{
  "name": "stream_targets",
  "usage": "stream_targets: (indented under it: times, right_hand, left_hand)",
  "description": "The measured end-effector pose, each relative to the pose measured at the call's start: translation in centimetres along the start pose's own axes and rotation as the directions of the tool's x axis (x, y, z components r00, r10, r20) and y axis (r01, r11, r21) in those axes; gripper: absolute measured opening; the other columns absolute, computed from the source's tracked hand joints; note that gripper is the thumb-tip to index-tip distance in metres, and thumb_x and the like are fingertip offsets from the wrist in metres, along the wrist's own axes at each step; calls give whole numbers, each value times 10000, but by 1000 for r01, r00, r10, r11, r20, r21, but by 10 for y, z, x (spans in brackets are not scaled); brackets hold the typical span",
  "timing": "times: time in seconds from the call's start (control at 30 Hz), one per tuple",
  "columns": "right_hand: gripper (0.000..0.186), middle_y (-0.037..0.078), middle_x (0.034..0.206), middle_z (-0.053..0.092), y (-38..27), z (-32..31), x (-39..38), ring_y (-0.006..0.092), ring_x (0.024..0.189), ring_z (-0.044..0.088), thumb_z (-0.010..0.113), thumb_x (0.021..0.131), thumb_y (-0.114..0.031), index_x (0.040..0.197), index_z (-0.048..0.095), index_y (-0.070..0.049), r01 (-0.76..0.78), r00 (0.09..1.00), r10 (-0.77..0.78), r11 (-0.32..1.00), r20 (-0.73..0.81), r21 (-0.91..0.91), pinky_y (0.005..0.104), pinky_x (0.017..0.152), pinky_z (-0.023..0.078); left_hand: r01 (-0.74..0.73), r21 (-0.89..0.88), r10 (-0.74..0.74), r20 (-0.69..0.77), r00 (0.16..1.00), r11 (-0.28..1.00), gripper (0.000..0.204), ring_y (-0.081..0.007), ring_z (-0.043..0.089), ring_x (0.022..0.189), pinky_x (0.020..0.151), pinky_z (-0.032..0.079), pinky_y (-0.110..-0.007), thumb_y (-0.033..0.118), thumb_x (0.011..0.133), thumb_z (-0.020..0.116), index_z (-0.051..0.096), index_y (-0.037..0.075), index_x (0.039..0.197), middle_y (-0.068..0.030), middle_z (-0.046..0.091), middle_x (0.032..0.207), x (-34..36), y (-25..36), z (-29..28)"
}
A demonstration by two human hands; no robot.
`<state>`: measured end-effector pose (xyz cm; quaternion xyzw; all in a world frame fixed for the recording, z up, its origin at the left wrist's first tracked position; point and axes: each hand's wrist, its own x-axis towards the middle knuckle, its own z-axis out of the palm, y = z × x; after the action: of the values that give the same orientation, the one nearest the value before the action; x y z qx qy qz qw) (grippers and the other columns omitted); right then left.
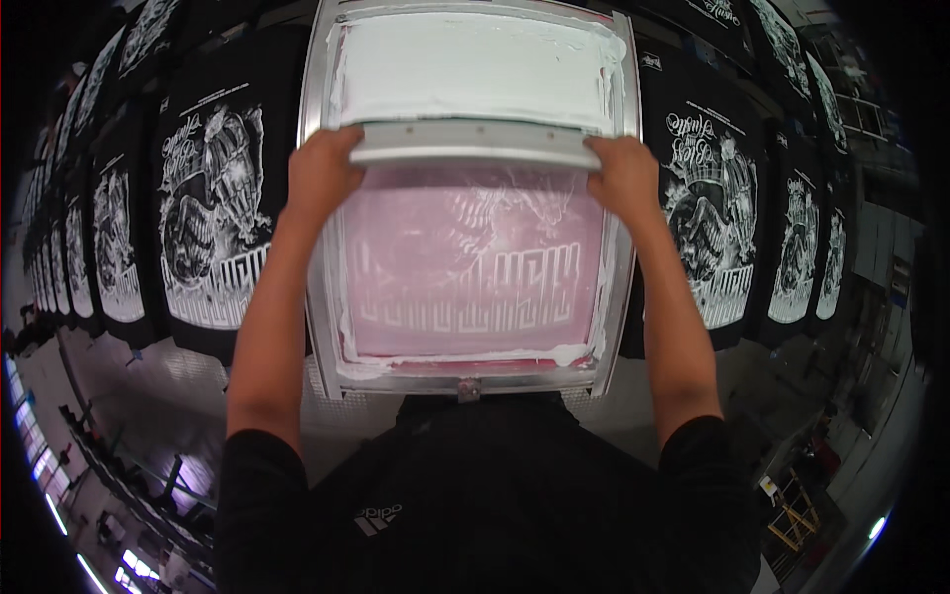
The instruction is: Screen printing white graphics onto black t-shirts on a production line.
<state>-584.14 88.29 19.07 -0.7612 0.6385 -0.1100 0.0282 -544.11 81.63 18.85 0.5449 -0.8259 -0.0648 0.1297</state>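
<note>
A wide squeegee (475,146) with a pale metal holder lies across a screen-printing screen (319,247). My left hand (327,173) is closed around its left end, and my right hand (625,176) grips the right end. Beyond the squeegee, thick white ink (475,69) covers the far part of the mesh. On the near side the pink mesh (416,223) shows through, with pale artwork and a band of angular shapes in it. White ink smears line the inner edges of the metal frame. The squeegee blade's lower edge is hard to make out.
Black printed shirts lie in rows on both sides, the closest being a left shirt (213,208) and a right shirt (708,198). A small clamp (469,389) sits at the screen's near edge, close to my body. A yellow stepladder-like frame (794,515) stands at lower right.
</note>
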Motion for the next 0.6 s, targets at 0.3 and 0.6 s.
stream_targets:
  times: [0.3, 0.6]
  right_hand:
    - [423, 160, 983, 710, 71, -20, 178, 368, 917, 674, 592, 697, -160, 1105, 700, -143, 24, 969, 1, 995, 247, -97, 446, 821, 540]
    - [412, 117, 934, 702, -81, -103, -105, 326, 961, 647, 662, 673, -62, 1081, 699, -113, -179, 847, 147, 984, 511, 14, 482, 1005, 441]
  left_hand:
    - [-122, 49, 114, 148, 982, 991, 472, -365, 678, 877, 783, 533, -435, 454, 713, 784, 724, 136, 1056, -198, 700, 923, 184, -37, -10]
    - [154, -102, -107, 366, 924, 983, 392, -331, 655, 851, 760, 526, -404, 132, 687, 802, 705, 50, 1057, -147, 670, 875, -136, 33, -88]
